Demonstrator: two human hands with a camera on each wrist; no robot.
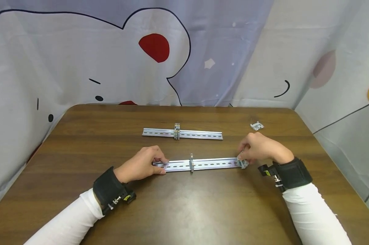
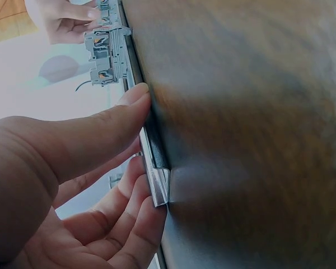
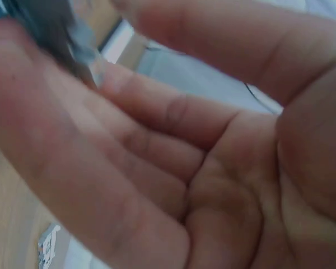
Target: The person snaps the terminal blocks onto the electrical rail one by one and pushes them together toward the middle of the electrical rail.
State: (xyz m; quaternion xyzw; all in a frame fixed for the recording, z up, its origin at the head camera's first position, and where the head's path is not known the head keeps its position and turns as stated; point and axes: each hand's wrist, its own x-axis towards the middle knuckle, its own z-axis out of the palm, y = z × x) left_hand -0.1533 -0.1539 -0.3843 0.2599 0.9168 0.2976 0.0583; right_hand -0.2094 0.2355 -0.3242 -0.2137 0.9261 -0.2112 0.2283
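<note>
A slotted metal DIN rail point(image 1: 215, 163) lies across the table in front of me. My left hand point(image 1: 143, 164) pinches its left end, with the thumb point(image 2: 115, 120) along the near edge and the fingers along the far edge. One grey terminal block point(image 1: 192, 163) sits upright across the rail near its middle. At the right end, my right hand point(image 1: 260, 148) holds a second grey terminal block point(image 1: 242, 163), which is tilted over the rail. This block is blurred at the upper left of the right wrist view, and my fingers partly hide it in the head view.
Farther back on the wooden table point(image 1: 111, 119) lies another DIN rail point(image 1: 203, 135), with terminal blocks point(image 1: 176, 131) standing side by side near its middle. A loose terminal block point(image 1: 257, 126) lies at the back right. A printed curtain point(image 1: 80, 51) hangs behind the table.
</note>
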